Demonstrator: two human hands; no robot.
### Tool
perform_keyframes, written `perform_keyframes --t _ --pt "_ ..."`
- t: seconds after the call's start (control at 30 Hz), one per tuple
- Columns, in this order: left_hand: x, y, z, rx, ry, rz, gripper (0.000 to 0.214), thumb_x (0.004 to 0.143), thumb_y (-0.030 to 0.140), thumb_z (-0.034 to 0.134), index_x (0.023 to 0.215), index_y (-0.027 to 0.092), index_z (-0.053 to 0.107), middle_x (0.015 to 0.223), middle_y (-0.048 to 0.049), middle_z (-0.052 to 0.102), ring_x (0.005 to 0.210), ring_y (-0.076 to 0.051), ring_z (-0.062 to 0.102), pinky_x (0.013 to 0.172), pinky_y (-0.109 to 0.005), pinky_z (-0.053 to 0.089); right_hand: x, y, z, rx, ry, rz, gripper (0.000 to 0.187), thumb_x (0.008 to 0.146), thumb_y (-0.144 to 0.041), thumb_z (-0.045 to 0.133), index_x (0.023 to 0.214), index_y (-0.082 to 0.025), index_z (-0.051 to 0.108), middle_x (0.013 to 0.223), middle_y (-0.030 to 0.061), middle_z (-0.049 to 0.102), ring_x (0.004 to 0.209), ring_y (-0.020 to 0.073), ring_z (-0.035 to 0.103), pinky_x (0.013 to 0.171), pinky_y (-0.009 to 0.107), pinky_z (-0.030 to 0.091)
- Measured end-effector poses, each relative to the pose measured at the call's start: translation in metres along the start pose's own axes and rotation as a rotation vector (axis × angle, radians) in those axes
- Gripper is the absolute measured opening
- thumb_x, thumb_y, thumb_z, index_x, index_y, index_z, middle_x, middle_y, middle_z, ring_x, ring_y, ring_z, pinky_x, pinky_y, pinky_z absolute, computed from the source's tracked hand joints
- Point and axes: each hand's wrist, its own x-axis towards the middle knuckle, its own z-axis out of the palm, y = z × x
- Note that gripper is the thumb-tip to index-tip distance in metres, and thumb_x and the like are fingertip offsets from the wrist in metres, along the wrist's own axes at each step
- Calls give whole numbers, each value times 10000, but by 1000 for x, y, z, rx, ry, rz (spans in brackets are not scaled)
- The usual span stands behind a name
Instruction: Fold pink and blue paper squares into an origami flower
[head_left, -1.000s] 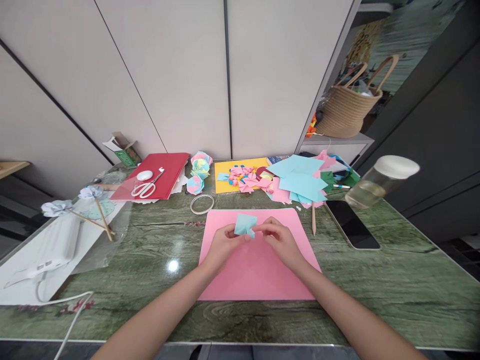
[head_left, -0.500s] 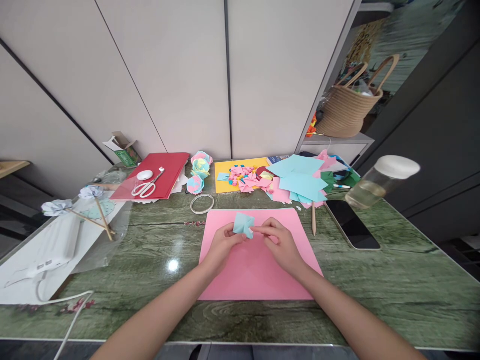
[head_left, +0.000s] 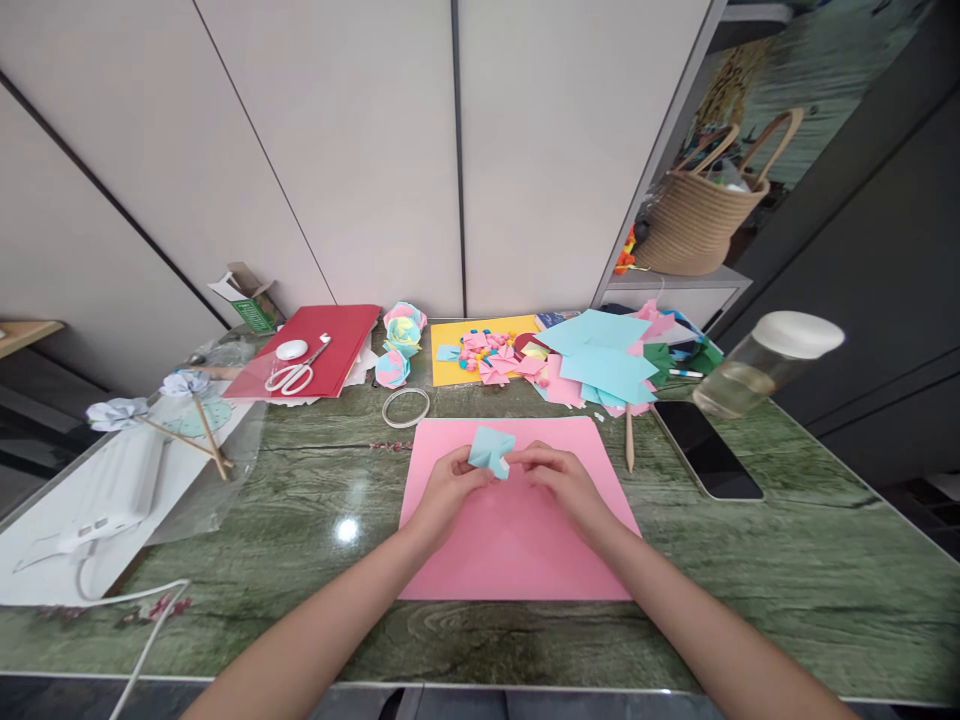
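Observation:
A small folded light-blue paper piece (head_left: 490, 449) is held between both hands just above a large pink sheet (head_left: 517, 540) lying on the green marble-patterned table (head_left: 787, 560). My left hand (head_left: 448, 487) pinches the piece from the left and below, fingers closed on it. My right hand (head_left: 561, 477) pinches its right edge with thumb and forefinger. Both forearms reach in from the bottom edge.
Behind the pink sheet lie a tape ring (head_left: 405, 406), a yellow sheet with small paper bits (head_left: 480, 352), blue and pink paper squares (head_left: 604, 368), paper flowers (head_left: 401, 340), scissors (head_left: 296, 372) on a red folder, a wooden stick (head_left: 628, 440), a phone (head_left: 709, 448) and a lidded jar (head_left: 765, 365).
The hands stay in nearly the same place; the blue piece has been turned slightly between the fingers. Nothing else on the table has moved.

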Motion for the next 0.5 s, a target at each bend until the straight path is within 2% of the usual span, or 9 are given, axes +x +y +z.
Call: perform_keyframes --t 0.13,0.27,0.37,0.5 --pt "0 -1 0 32 1 4 149 607 169 597 751 134 614 712 -23 592 693 -149 515 675 -252 389 0 3 0 140 -11 125 313 615 -121 439 805 -184 680 783 29 560 728 148 457 599 244 372" --pt "1 -3 0 -8 -15 0 122 612 152 588 732 147 609 692 -2 583 678 -135 507 658 -240 381 1 4 0 163 -12 154 309 609 -136 445 805 -177 680 801 41 592 729 156 461 598 249 371" --pt "2 -4 -1 -47 -20 -10 108 623 134 581 729 145 598 677 2 566 658 -121 498 645 -231 376 1 3 0 108 -9 128 321 612 -129 437 813 -194 679 815 32 590 765 162 467 618 253 377" --pt "3 -5 -2 -64 -18 -27 111 632 125 576 741 136 589 682 -3 557 659 -115 495 634 -223 368 0 1 1 -34 11 -11 369 623 -85 416 842 -222 681 745 11 522 742 149 473 643 260 373"
